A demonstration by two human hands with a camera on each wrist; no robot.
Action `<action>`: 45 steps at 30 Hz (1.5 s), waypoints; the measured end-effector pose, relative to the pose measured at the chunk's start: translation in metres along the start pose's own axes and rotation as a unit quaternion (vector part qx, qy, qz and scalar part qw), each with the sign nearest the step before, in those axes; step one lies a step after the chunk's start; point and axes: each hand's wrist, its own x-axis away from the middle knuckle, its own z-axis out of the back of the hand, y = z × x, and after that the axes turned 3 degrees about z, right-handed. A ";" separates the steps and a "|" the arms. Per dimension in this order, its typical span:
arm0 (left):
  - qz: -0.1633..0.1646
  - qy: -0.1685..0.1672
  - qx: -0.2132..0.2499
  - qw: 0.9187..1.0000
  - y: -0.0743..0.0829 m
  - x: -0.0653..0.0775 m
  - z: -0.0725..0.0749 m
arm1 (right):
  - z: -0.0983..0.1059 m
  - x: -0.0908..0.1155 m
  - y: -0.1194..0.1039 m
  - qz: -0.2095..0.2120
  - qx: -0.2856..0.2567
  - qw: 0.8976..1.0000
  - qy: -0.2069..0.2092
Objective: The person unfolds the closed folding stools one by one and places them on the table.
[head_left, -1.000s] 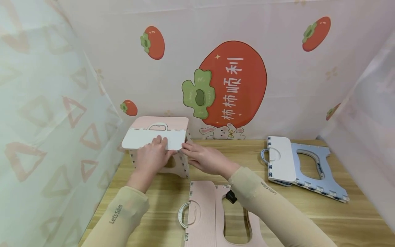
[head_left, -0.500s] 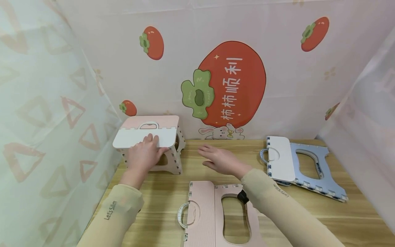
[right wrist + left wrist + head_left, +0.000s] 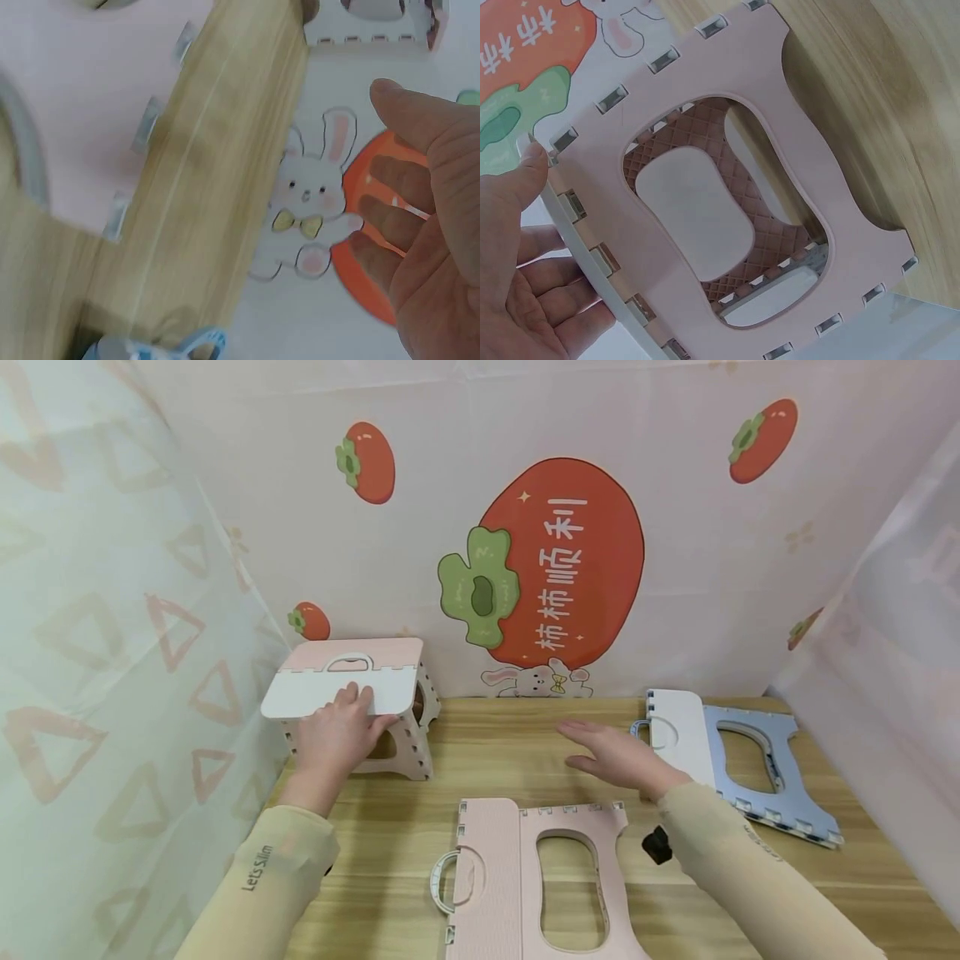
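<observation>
At the back left, an unfolded step stool (image 3: pixel 345 693) with a pink and white top stands on its pink legs. My left hand (image 3: pixel 333 727) rests its fingers on the white half of the top. In the left wrist view, the thumb (image 3: pixel 532 157) touches the rim and the other fingers lie along the top's outer side. My right hand (image 3: pixel 611 756) hovers over the table with fingers extended, holding nothing. Just beyond it, a folded blue and white stool (image 3: pixel 750 752) lies flat, partly covered by that hand. A folded pink stool (image 3: pixel 491 877) lies in front, its lower end cut off.
The wooden table (image 3: pixel 487 743) carries all three stools. A printed cloth wall (image 3: pixel 675 568) rises behind it, and more cloth hangs at both sides. A white handle loop (image 3: pixel 442 881) sticks out from the folded pink stool.
The standing stool has slid a little left with my left hand on it. My right hand has left its edge and moved right, toward the blue stool.
</observation>
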 end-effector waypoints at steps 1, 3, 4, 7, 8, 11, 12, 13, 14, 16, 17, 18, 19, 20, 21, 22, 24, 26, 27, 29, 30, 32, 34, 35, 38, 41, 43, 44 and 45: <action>0.001 -0.003 0.001 1.000 -0.001 0.000 0.000 | 0.001 0.005 0.004 -0.008 -0.001 1.000 0.000; 0.003 -0.006 0.004 1.000 -0.003 0.000 0.001 | 0.003 0.013 0.012 -0.026 0.000 1.000 0.000; 0.003 -0.007 0.005 1.000 -0.003 0.000 0.001 | 0.004 0.017 0.016 -0.034 -0.001 0.999 0.001; 0.005 -0.008 0.008 1.000 -0.004 0.000 0.001 | 0.007 0.029 0.026 -0.046 -0.001 0.999 0.005; 0.006 -0.008 0.010 1.000 -0.004 0.000 0.002 | 0.008 0.032 0.030 -0.051 -0.001 0.999 0.006; 0.008 -0.010 0.013 1.000 -0.003 0.001 0.002 | 0.010 0.044 0.040 -0.061 0.001 0.998 0.009; 0.009 -0.011 0.014 1.000 -0.003 0.001 0.002 | 0.011 0.048 0.043 -0.065 0.006 0.998 0.009; 0.010 -0.012 0.016 1.000 -0.002 0.001 0.002 | 0.012 0.052 0.045 -0.070 0.007 0.997 0.010; 0.010 -0.013 0.018 1.000 -0.002 0.001 0.002 | 0.013 0.055 0.049 -0.073 0.011 0.997 0.012; 0.010 -0.017 0.022 1.000 -0.001 0.002 0.002 | 0.014 0.063 0.055 -0.079 0.013 0.997 0.016; 0.010 -0.020 0.025 0.999 0.000 0.002 0.002 | 0.015 0.066 0.057 -0.081 0.013 0.996 0.017; 0.010 -0.023 0.027 0.999 0.001 0.003 0.003 | 0.016 0.069 0.061 -0.086 0.011 0.996 0.017; 0.009 -0.028 0.028 0.999 0.001 0.003 0.003 | 0.016 0.072 0.064 -0.090 0.006 0.996 0.017; 0.009 -0.032 0.029 0.999 0.002 0.003 0.003 | 0.017 0.076 0.067 -0.095 0.003 0.995 0.014; 0.009 -0.036 0.032 0.999 0.003 0.004 0.004 | 0.017 0.080 0.071 -0.102 0.001 0.995 0.011; 0.009 -0.041 0.034 0.999 0.004 0.004 0.004 | 0.017 0.083 0.074 -0.108 0.000 0.994 0.009; 0.007 -0.049 0.041 0.998 0.006 0.005 0.005 | 0.017 0.091 0.080 -0.118 0.004 0.993 0.006; 0.005 -0.055 0.055 0.997 0.009 0.006 0.006 | 0.017 0.099 0.086 -0.125 0.016 0.992 0.006; 0.004 -0.057 0.062 0.996 0.010 0.006 0.006 | 0.017 0.103 0.088 -0.126 0.020 0.992 0.009; -0.002 -0.051 0.077 0.996 0.014 0.008 0.007 | 0.017 0.110 0.093 -0.128 0.021 0.992 0.011; -0.006 -0.047 0.084 0.995 0.016 0.008 0.007 | 0.018 0.114 0.094 -0.130 0.019 0.991 0.012; -0.013 -0.034 0.099 0.994 0.022 0.010 0.007 | 0.019 0.120 0.098 -0.133 0.017 0.991 0.012; -0.023 -0.020 0.113 0.993 0.028 0.011 0.007 | 0.019 0.126 0.102 -0.137 0.018 0.990 0.012; -0.029 -0.015 0.118 0.992 0.032 0.011 0.007 | 0.019 0.128 0.104 -0.140 0.018 0.990 0.012; -0.047 -0.009 0.122 0.991 0.043 0.013 0.007 | 0.019 0.136 0.109 -0.145 0.023 0.989 0.010; -0.068 -0.005 0.113 0.991 0.055 0.013 0.005 | 0.019 0.142 0.113 -0.152 0.021 0.988 0.004; -0.080 0.001 0.111 0.991 0.063 0.014 0.003 | 0.017 0.146 0.117 -0.157 0.023 0.987 0.000; -0.087 0.006 0.112 0.990 0.066 0.014 0.002 | 0.016 0.147 0.119 -0.159 0.024 0.987 -0.002; -0.093 0.010 0.114 0.989 0.069 0.015 0.001 | 0.015 0.149 0.121 -0.161 0.025 0.987 -0.004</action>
